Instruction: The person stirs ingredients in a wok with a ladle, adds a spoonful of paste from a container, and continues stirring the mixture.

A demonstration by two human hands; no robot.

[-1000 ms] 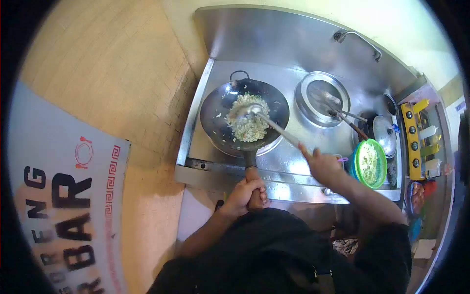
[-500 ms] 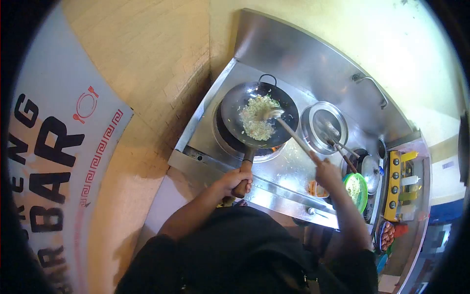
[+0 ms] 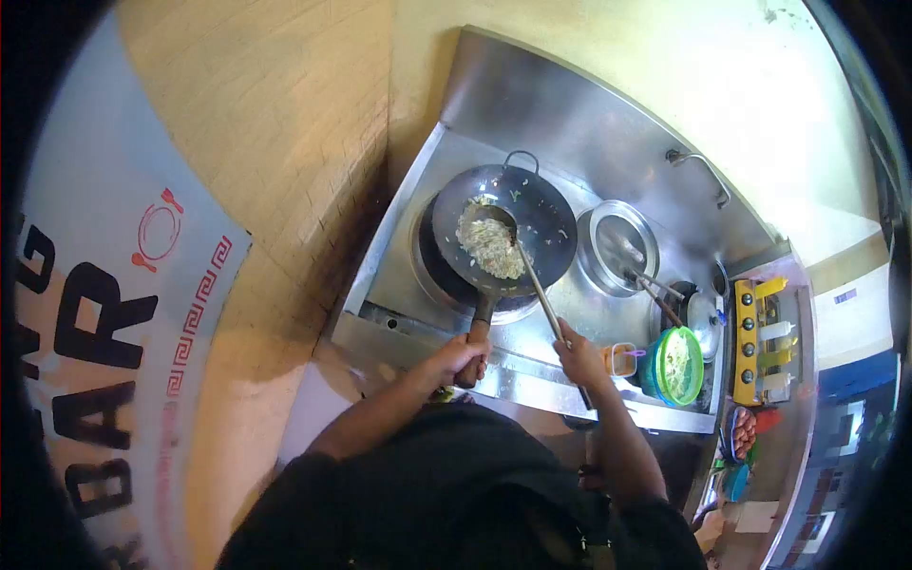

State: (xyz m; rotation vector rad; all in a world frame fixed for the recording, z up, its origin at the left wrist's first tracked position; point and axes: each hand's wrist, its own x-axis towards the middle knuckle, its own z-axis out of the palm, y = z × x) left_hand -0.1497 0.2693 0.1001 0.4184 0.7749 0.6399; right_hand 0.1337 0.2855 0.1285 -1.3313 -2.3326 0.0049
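Observation:
My left hand (image 3: 464,358) is wrapped round the wooden handle of a dark wok (image 3: 551,214), which sits tilted over the burner at the left of the steel stove. Pale chopped food, which looks like fried rice (image 3: 489,249), lies in the left part of the wok. In my right hand (image 3: 578,355) is the long handle of a ladle (image 3: 541,290). Its bowl rests in the wok at the upper edge of the food, partly covered by it.
Right of the wok stands a steel pot (image 3: 608,282) with utensils in it. Farther right are a green basket (image 3: 701,366), a small orange-filled container (image 3: 622,361), a lidded pot (image 3: 703,323) and a yellow rack (image 3: 747,332) with squeeze bottles. A faucet (image 3: 703,166) juts from the steel backsplash.
My right hand has moved left and down, bringing the ladle handle steeper and its bowl further left in the wok. The food has shifted left. My left hand keeps its hold.

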